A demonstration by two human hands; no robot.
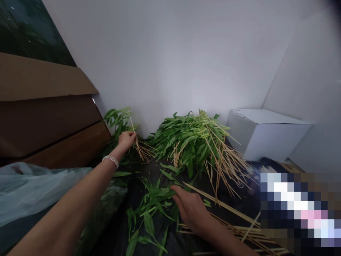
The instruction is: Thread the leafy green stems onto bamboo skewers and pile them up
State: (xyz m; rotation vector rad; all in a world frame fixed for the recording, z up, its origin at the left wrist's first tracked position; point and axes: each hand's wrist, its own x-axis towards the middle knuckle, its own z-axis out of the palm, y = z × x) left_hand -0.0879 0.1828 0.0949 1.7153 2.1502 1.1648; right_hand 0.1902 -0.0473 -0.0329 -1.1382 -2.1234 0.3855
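Up ahead, the left hand (128,139) pinched a thin stick (132,124) at the small pile of greens (117,119), a bracelet (110,161) round its wrist. The right hand (193,210) was nearer, its fingertips at the loose leaves (153,204); whether it gripped any could not be told. Those leaves lay scattered on a dark sheet (151,169), and loose sticks (231,213) lay beside and under the right forearm. Beyond the hands sat a larger heap of greens (181,133), with many sticks (226,167) jutting out toward the right. A pale wall (173,53) closed off the back. On the left, a cardboard box (42,81) crowded the small pile, and the left forearm crossed over a plastic bag (34,185), hiding part of it. A white box (279,138) blocked the space right of the heap.
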